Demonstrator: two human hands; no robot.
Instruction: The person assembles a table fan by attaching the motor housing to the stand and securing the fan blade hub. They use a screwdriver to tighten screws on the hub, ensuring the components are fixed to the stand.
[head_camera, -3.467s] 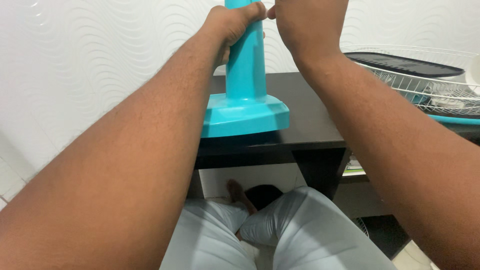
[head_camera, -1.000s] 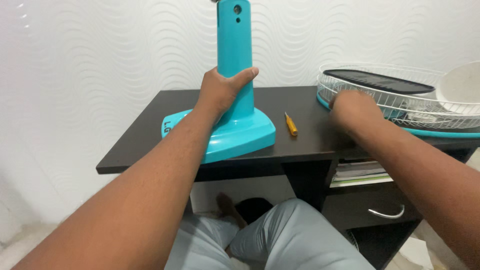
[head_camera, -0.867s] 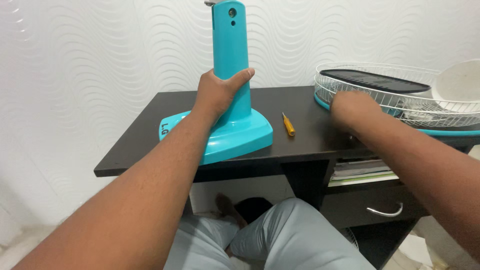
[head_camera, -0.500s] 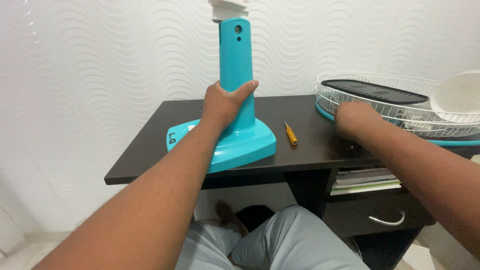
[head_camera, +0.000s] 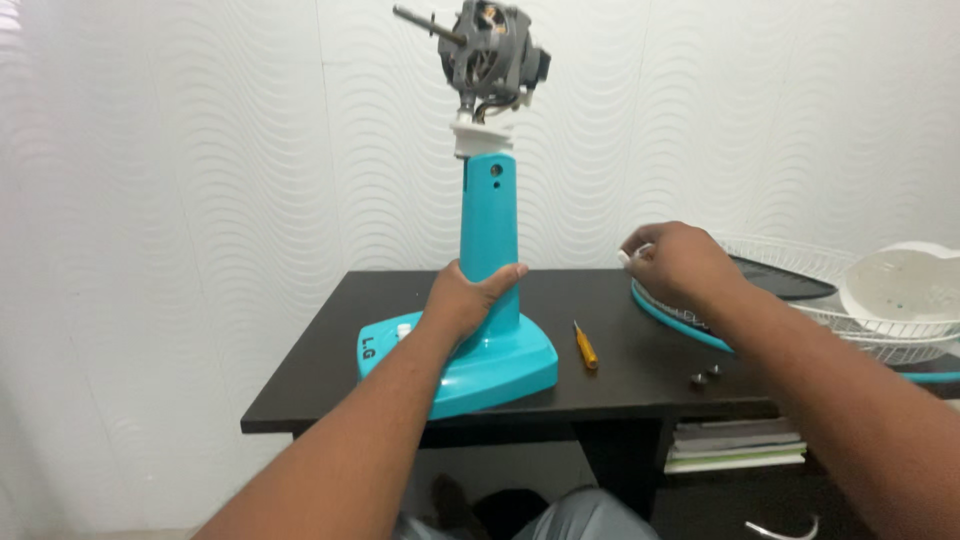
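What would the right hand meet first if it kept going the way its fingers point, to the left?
Probably the teal fan stand, though depth is unclear; the right hand, pinching a small white part, may pass in front of it.

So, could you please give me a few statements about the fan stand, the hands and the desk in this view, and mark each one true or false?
1. The left hand grips the lower part of the turquoise fan stand. True.
2. The motor on top of the stand is covered by a blade and grille. False: it is bare, with its shaft sticking out.
3. The right hand pinches a small white part above the desk. True.
4. The yellow-handled screwdriver is in the right hand. False: it lies on the desk beside the stand's base.
5. The wire grille hangs on the wall. False: it lies on the desk at the right.
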